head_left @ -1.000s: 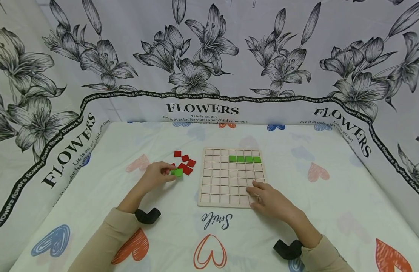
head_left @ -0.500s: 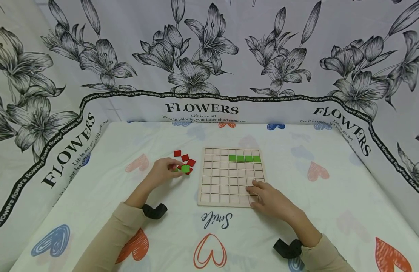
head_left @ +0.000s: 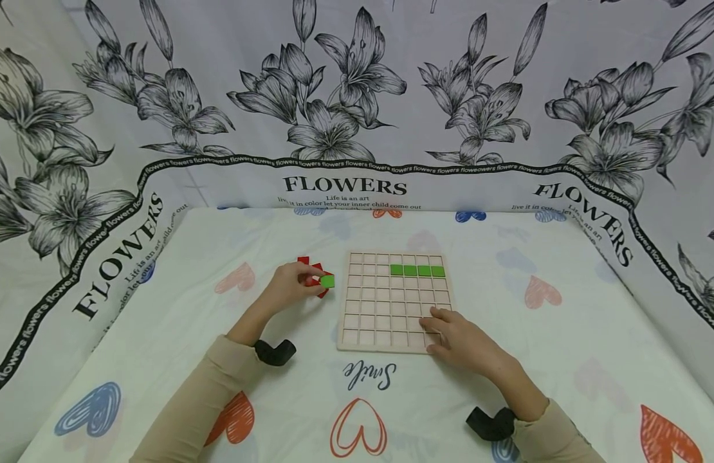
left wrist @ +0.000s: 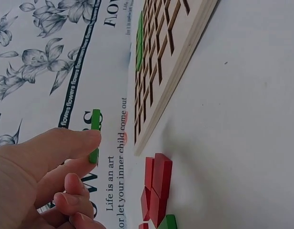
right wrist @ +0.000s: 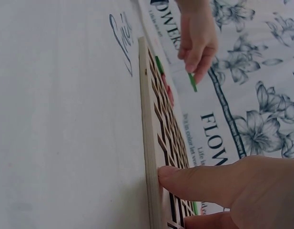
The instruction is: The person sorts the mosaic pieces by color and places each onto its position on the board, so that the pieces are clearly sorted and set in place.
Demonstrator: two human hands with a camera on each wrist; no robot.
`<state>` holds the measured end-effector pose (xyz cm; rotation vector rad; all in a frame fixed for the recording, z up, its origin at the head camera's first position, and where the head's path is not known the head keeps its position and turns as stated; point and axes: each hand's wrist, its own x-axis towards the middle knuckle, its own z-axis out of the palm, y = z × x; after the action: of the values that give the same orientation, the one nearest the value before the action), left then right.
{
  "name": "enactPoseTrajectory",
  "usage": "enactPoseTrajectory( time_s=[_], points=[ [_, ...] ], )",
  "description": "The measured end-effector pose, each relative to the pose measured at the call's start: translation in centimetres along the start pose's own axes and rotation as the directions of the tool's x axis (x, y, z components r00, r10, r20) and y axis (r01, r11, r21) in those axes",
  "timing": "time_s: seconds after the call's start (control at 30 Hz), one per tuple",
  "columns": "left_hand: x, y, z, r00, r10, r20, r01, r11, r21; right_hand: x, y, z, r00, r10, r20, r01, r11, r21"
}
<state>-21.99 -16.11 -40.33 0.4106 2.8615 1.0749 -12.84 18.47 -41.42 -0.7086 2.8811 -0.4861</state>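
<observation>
My left hand (head_left: 284,288) pinches a green square tile (head_left: 327,281) between thumb and finger, held up off the cloth just left of the wooden grid board (head_left: 368,309). In the left wrist view the tile stands edge-on at the fingertips. Under and behind that hand lie several red square tiles (left wrist: 162,175), partly hidden in the head view; another green tile (left wrist: 168,223) lies beside them. Several green tiles (head_left: 417,271) sit side by side in the board's second row from the back, at the right. My right hand (head_left: 464,342) rests on the board's near right corner, thumb at its edge.
A white cloth printed with hearts and the word "Smile" (head_left: 370,377) covers the table. Flower-printed curtains (head_left: 351,103) stand behind and at both sides. Black curved pieces (head_left: 491,424) show by both wrists.
My left hand has lifted the green tile and carried it rightward and slightly away, over the red tiles toward the board. My right hand has kept its place on the board.
</observation>
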Motion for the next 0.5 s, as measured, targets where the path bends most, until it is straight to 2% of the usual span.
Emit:
enactPoseTrajectory(
  time_s=[0.33, 0.5],
  points=[
    [0.5, 0.9, 0.2, 0.999, 0.047, -0.009, -0.047, 0.999, -0.005, 0.1, 0.1, 0.2, 1.000, 0.005, 0.003, -0.005, 1.000, 0.000],
    [0.8, 1.4, 0.2, 0.999, 0.035, 0.014, -0.035, 0.999, 0.011, 0.0, 0.0, 0.1, 1.000, 0.006, 0.002, -0.006, 1.000, 0.001]
  ],
)
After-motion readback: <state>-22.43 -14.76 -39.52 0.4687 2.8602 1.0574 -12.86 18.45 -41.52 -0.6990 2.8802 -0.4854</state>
